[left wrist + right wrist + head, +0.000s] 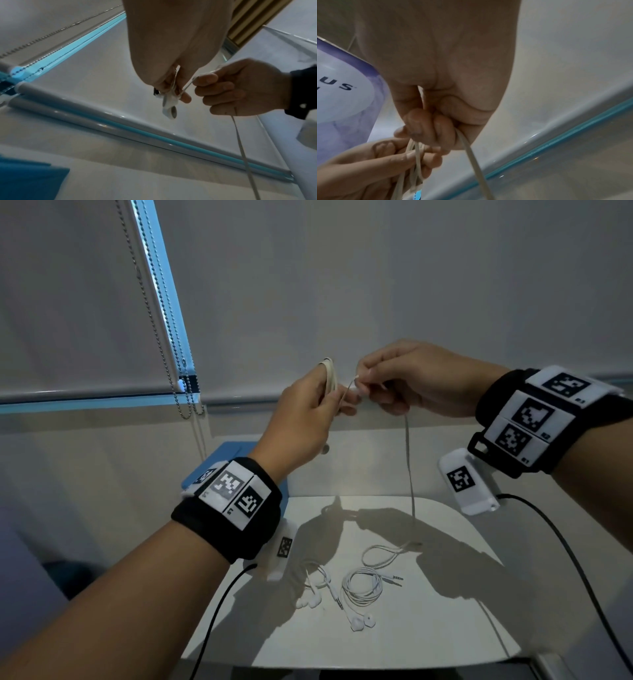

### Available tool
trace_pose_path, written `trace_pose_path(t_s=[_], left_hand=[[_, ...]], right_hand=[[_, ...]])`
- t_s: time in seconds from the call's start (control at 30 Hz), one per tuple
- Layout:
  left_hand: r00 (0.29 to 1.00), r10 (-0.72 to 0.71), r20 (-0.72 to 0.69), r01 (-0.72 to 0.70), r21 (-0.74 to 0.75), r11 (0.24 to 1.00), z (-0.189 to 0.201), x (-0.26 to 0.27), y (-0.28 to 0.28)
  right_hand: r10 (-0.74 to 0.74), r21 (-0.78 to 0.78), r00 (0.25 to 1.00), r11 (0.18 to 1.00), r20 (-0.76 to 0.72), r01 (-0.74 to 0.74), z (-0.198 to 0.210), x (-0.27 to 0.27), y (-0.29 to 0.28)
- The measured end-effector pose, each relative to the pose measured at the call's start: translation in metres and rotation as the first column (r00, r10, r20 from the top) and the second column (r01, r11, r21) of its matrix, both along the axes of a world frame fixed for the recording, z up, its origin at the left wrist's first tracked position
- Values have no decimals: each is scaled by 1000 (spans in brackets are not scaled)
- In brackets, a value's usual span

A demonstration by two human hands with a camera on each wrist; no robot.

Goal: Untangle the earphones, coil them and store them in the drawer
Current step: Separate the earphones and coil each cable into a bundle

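Both arms raised; left hand (310, 409) and right hand (407, 378) meet, fingers curled, pinching.

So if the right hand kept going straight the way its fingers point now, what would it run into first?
Most likely the left hand: the right hand points leftward at it, nearly touching, with the earphone cable wrapped on the left fingers in between. Depth looks matched, though one view cannot confirm it.

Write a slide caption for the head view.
Left hand holds coiled earphone loops while right hand feeds cord; two more sets lie on the table.
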State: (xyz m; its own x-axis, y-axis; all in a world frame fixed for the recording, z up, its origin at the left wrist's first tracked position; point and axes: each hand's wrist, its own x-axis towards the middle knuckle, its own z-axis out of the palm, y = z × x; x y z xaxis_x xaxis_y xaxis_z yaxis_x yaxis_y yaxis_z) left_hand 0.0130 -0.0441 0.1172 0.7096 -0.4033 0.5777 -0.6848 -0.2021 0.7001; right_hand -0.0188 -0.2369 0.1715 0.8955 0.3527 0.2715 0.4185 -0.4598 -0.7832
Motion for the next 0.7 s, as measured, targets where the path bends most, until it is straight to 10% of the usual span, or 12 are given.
trace_pose_path(t_s=[0.47, 0.7], left_hand=[[932, -297, -209, 261, -184, 948, 14, 0, 1], [812, -516, -271, 366, -451, 814, 22, -6, 9]], right_hand=[[-276, -44, 855, 944, 440, 327, 13, 21, -3], [-137, -152, 969, 974, 207, 170, -15, 20, -2]])
